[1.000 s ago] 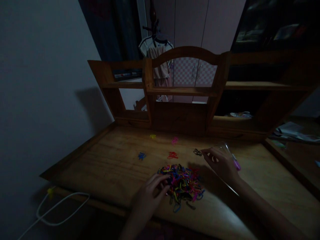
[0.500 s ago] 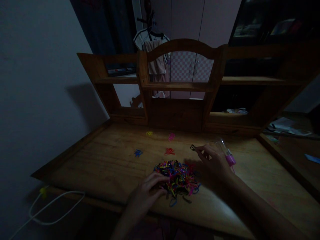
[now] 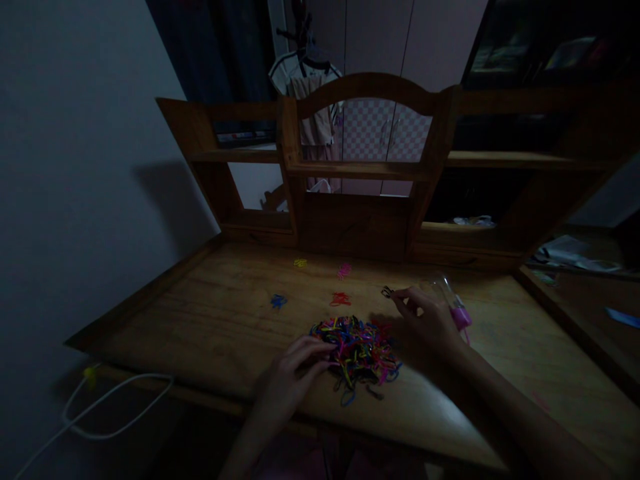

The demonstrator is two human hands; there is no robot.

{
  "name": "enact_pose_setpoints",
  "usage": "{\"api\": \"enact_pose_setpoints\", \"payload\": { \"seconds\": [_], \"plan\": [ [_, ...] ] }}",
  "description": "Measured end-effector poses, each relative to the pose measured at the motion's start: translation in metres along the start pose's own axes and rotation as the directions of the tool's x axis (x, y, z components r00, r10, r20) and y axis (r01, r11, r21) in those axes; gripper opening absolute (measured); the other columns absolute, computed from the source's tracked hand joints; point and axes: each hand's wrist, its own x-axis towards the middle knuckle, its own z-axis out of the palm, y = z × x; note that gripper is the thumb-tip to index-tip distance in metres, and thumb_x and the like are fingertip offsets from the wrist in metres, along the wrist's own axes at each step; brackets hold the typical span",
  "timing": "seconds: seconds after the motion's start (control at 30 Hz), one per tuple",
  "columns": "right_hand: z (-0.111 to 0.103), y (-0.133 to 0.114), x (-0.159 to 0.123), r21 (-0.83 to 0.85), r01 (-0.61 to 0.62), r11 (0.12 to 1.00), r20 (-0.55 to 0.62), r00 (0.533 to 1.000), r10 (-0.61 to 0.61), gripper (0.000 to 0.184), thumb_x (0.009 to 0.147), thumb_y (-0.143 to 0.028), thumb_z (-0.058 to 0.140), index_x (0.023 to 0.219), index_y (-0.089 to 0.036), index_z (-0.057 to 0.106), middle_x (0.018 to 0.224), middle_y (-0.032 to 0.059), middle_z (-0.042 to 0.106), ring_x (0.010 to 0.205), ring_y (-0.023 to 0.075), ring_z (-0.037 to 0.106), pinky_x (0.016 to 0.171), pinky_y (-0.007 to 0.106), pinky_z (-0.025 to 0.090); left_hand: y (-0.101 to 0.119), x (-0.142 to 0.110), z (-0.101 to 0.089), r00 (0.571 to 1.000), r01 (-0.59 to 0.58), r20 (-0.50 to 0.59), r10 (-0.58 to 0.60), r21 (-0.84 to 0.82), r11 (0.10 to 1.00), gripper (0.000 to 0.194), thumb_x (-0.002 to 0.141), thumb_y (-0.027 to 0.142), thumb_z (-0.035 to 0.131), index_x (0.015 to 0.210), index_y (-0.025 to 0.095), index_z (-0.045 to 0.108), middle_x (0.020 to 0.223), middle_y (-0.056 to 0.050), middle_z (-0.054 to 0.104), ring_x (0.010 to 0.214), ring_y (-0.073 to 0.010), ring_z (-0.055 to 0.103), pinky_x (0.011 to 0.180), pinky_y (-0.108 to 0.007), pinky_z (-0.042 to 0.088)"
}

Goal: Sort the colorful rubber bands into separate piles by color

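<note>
A mixed heap of colourful rubber bands (image 3: 363, 353) lies near the front of the wooden desk. My left hand (image 3: 295, 367) rests at the heap's left edge, thumb and fingers apart, fingertips touching the bands. Right of the heap and farther back, my right hand (image 3: 427, 317) pinches some black rubber bands (image 3: 387, 292) between thumb and forefinger, close above or at the desk top; which of the two I cannot tell. Small sorted groups lie behind the heap: red bands (image 3: 341, 299), pink bands (image 3: 344, 270), yellow bands (image 3: 300, 263) and blue bands (image 3: 278, 301).
A clear container with a purple end (image 3: 460, 315) lies beyond my right hand. The wooden shelf unit (image 3: 357, 170) closes off the desk's back. A white cable (image 3: 120, 433) loops at the front left, and a wall (image 3: 100, 200) borders the left side. The room is dim.
The view has shifted slightly. My right hand stays at the same spot with the black bands, and my left hand remains at the heap with little movement.
</note>
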Motion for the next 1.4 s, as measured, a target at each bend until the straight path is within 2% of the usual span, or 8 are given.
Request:
{"api": "enact_pose_setpoints", "payload": {
  "seconds": [0.23, 0.37, 0.57, 0.7, 0.93, 1.17, 1.3, 1.4],
  "plan": [
    [0.0, -0.002, -0.001, 0.024, -0.02, 1.0, 0.008, 1.0, 0.02, 0.017, 0.093, -0.027, 0.049, 0.098, -0.025, 0.066, 0.086, 0.0021, 0.068, 0.064, 0.0157, 0.058, 0.063, 0.029, 0.043, 0.002, 0.0, -0.001, 1.0, -0.013, -0.01, 0.012, -0.026, 1.0, 0.022, 0.093, 0.024, 0.053, 0.105, 0.029, 0.071, 0.108, -0.003, 0.065, 0.106, -0.0186, 0.06, 0.096, -0.033, 0.047],
    [0.0, -0.003, -0.002, 0.036, -0.011, 0.999, 0.019, 1.0, 0.01, 0.018, 0.093, -0.027, 0.049, 0.099, -0.025, 0.066, 0.088, 0.0021, 0.069, 0.064, 0.0152, 0.059, 0.063, 0.029, 0.044, 0.0, 0.0, -0.002, 1.0, 0.0, -0.025, -0.001, -0.03, 1.0, 0.02, 0.092, 0.024, 0.056, 0.105, 0.029, 0.071, 0.109, -0.003, 0.063, 0.108, -0.0187, 0.059, 0.097, -0.033, 0.047],
    [0.001, -0.002, -0.002, 0.045, -0.016, 0.999, 0.034, 0.999, 0.014, 0.018, 0.093, -0.027, 0.048, 0.099, -0.025, 0.065, 0.087, 0.0028, 0.069, 0.066, 0.016, 0.06, 0.062, 0.028, 0.044, -0.005, -0.001, 0.001, 0.996, 0.078, -0.021, -0.085, -0.233, 0.969, 0.019, 0.087, 0.026, 0.061, 0.104, 0.026, 0.071, 0.112, -0.004, 0.059, 0.103, -0.0185, 0.063, 0.089, -0.03, 0.055],
    [0.002, 0.0, -0.003, 0.042, -0.017, 0.999, 0.027, 1.0, 0.016, 0.017, 0.094, -0.027, 0.049, 0.098, -0.025, 0.066, 0.085, 0.0021, 0.068, 0.064, 0.0157, 0.058, 0.061, 0.028, 0.043, -0.007, -0.001, 0.003, 0.991, 0.109, -0.046, -0.127, -0.288, 0.952, 0.018, 0.085, 0.026, 0.063, 0.102, 0.024, 0.071, 0.111, -0.004, 0.06, 0.098, -0.0178, 0.065, 0.09, -0.031, 0.056],
    [0.001, 0.0, -0.002, 0.07, -0.017, 0.997, 0.053, 0.999, 0.013, 0.016, 0.094, -0.027, 0.049, 0.099, -0.024, 0.065, 0.089, 0.0027, 0.068, 0.067, 0.0157, 0.059, 0.063, 0.028, 0.043, -0.013, -0.001, 0.004, 0.99, 0.09, -0.083, -0.116, -0.274, 0.957, 0.018, 0.086, 0.026, 0.063, 0.103, 0.025, 0.07, 0.109, -0.003, 0.062, 0.098, -0.0173, 0.066, 0.091, -0.029, 0.056],
    [-0.001, -0.003, -0.001, 0.066, -0.024, 0.998, 0.062, 0.998, 0.02, 0.018, 0.095, -0.028, 0.049, 0.102, -0.023, 0.065, 0.086, 0.0026, 0.067, 0.066, 0.0154, 0.058, 0.063, 0.029, 0.042, -0.008, -0.001, 0.0, 0.993, 0.061, -0.092, -0.074, -0.143, 0.988, 0.017, 0.091, 0.027, 0.056, 0.102, 0.026, 0.07, 0.108, -0.003, 0.063, 0.104, -0.0167, 0.062, 0.092, -0.027, 0.053],
    [0.0, -0.003, -0.002, 0.073, -0.038, 0.997, 0.064, 0.997, 0.033, 0.017, 0.095, -0.028, 0.049, 0.099, -0.023, 0.065, 0.085, 0.0027, 0.067, 0.066, 0.0153, 0.058, 0.063, 0.029, 0.042, -0.008, -0.002, -0.002, 0.998, 0.015, -0.061, -0.022, -0.104, 0.994, 0.023, 0.094, 0.022, 0.049, 0.104, 0.028, 0.07, 0.107, -0.002, 0.064, 0.1, -0.0154, 0.063, 0.091, -0.027, 0.052],
    [0.0, -0.003, -0.002, 0.064, -0.04, 0.997, 0.067, 0.997, 0.036, 0.017, 0.095, -0.028, 0.05, 0.099, -0.023, 0.065, 0.085, 0.0026, 0.067, 0.066, 0.0154, 0.058, 0.063, 0.029, 0.042, -0.008, -0.001, -0.002, 0.998, 0.016, -0.052, -0.023, -0.122, 0.992, 0.022, 0.094, 0.023, 0.051, 0.104, 0.027, 0.07, 0.107, -0.003, 0.064, 0.099, -0.0162, 0.064, 0.09, -0.028, 0.053]
  ]
}}
